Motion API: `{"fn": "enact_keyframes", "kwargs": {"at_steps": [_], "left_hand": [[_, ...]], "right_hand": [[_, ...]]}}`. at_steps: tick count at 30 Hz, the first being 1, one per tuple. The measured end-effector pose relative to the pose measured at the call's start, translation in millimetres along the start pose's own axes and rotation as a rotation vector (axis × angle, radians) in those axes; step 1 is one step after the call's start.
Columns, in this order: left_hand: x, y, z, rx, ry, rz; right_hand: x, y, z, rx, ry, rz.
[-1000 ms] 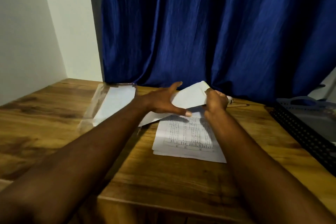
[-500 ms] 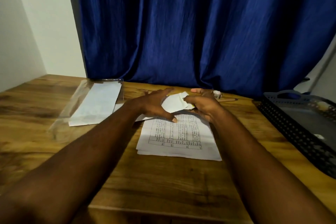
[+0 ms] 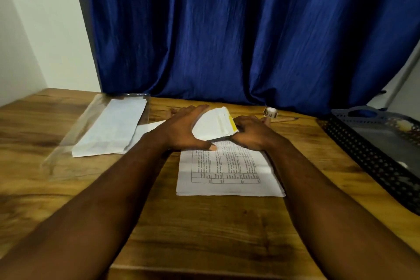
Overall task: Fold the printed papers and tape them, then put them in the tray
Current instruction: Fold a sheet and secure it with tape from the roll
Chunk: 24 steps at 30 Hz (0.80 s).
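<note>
Dim room, soft picture.
I see weak warm light, motion blur, and bent lines near the edges.

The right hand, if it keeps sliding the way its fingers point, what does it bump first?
Probably the folded paper, which the right hand already touches; the left hand holds its other side.

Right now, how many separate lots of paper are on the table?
3: a folded bundle held between the left hand and right hand; a printed stack below them; envelopes in a clear sleeve at left. Sheets within stacks can't be counted.
</note>
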State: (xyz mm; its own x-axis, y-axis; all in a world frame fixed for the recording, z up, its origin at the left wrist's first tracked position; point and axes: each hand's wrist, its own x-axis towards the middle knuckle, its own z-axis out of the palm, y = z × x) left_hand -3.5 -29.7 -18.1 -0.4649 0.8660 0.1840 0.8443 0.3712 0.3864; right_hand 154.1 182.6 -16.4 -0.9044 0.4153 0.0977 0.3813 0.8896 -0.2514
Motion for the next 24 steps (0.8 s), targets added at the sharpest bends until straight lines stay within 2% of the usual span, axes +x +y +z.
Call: {"fn": "enact_keyframes", "kwargs": {"at_steps": [5,10,14,19,24], "left_hand": [[-10,9,3,-0.007,-0.035,-0.017],[-13,11,4,-0.025,-0.029,-0.036],[-11,11,3,-0.001,-0.004,-0.036],[-10,8,2,0.015,0.008,-0.008],[-7,9,4,0.038,0.003,-0.025]], "right_hand": [[-2,-5,-6,-0.035,-0.070,-0.022],[-2,-10,-6,-0.049,0.006,0.013],[-6,-3,-8,0.240,0.128,0.064],[1,20,-21,0.484,0.403,0.159],[-3,35,-35,0.912,0.440,0.232]]}}
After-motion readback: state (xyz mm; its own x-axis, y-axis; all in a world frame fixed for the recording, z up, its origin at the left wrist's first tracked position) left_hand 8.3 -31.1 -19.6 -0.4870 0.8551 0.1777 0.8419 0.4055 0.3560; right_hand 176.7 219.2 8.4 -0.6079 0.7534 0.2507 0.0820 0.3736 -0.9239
